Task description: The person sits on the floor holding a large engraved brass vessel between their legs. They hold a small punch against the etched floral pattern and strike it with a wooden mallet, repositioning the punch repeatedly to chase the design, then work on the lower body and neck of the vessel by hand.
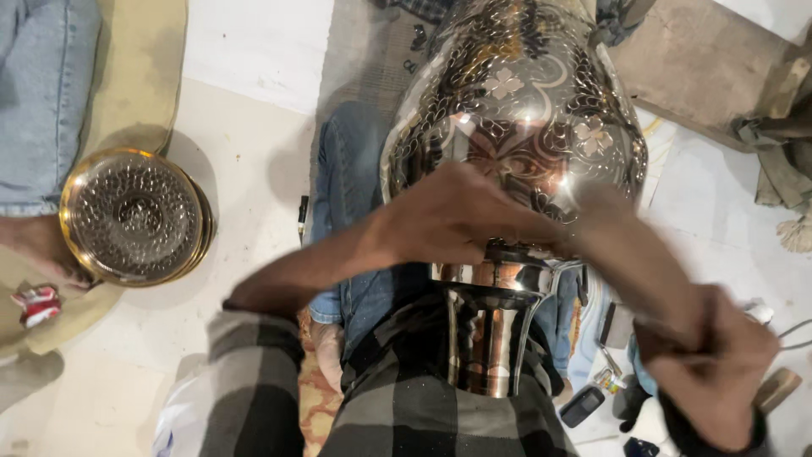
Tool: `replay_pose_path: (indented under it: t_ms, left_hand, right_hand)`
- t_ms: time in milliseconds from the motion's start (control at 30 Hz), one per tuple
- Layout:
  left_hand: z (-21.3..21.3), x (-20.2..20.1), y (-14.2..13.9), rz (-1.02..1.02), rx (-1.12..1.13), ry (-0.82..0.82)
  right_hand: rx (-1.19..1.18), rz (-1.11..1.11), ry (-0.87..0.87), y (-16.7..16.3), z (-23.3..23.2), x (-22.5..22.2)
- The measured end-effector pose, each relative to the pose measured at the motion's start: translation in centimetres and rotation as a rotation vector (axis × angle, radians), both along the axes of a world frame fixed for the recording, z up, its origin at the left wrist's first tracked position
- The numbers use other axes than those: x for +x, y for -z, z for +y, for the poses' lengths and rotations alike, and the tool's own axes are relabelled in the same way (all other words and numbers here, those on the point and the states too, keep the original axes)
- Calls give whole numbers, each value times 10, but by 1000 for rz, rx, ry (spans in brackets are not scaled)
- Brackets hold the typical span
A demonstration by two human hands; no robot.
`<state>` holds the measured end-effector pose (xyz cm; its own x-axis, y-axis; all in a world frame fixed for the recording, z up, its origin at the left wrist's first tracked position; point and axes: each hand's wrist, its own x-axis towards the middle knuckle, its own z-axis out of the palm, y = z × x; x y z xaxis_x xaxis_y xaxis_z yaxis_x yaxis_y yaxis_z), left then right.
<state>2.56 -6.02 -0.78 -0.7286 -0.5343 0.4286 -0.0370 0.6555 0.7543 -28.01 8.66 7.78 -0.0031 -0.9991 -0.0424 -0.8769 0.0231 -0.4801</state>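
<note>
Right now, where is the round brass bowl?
In the head view, the round brass bowl sits on the floor at the left, beside a cream mat, well apart from the engraved metal vase under the left hand.

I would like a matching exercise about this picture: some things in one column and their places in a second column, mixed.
Things:
1. engraved metal vase
2. round brass bowl
3. left hand
4. right hand

Places:
A. on the floor at the left
B. low at the right, blurred
C. lying along the person's lap
D. resting on the vase above its neck

Pairs: 1-C, 2-A, 3-D, 4-B
</note>
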Motion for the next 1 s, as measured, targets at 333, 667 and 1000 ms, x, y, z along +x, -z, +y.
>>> replay_pose_path:
  t_ms: [333,667,1000]
  left_hand:
    - [65,-11,7,296,41,-718]
    - [90,-46,33,421,21,-1151]
    - [76,-39,18,1043,717,-871]
  right_hand:
    - [331,544,-323,-89,-99,46]
    - [495,962,-520,-130,-137,120]
    - [408,676,-462,-123,-141,107]
